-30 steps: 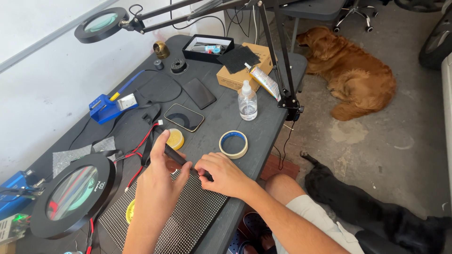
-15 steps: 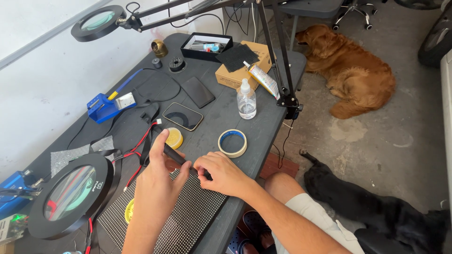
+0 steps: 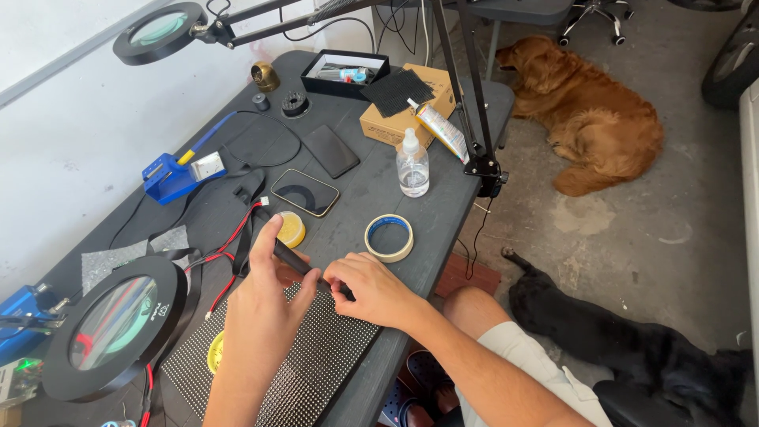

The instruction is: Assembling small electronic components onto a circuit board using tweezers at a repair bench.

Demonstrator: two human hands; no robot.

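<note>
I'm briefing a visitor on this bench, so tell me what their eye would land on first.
First, the two hands at the near edge of the dark table: the left hand and right hand share a slim black tool over a dotted LED matrix panel. Next, the round magnifier lamp at the near left. On the floor lie a golden dog and a black dog.

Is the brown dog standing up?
No, the brown dog lies curled on the concrete floor beside the dark table.
</note>
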